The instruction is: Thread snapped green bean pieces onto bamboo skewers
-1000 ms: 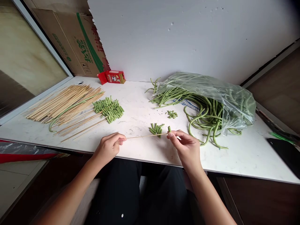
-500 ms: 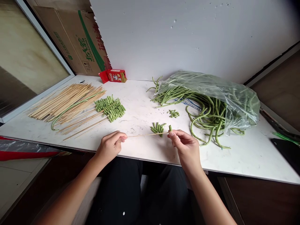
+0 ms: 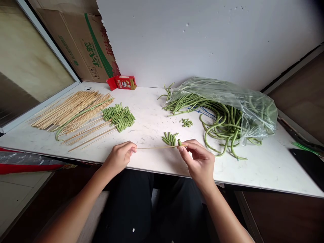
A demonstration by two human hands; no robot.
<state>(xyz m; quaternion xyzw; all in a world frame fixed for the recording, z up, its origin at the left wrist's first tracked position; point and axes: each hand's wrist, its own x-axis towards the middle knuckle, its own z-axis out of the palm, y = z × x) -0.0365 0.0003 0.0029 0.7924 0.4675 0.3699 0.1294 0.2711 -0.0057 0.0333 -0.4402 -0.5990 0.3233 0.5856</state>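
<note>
Your right hand has slid its pinched bean piece leftward, seemingly speared; at lower centre, your left hand pinches the skewer.

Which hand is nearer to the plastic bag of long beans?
Right. The right hand is in front of the plastic bag and to its left; the left hand is much farther left.

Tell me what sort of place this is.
Probably a food-preparation corner, home or shop unclear: the white-topped table bears a heap of thin, pale wooden skewers, long green beans sticking out of a clear plastic bag, and short green bean pieces threaded in rows.
</note>
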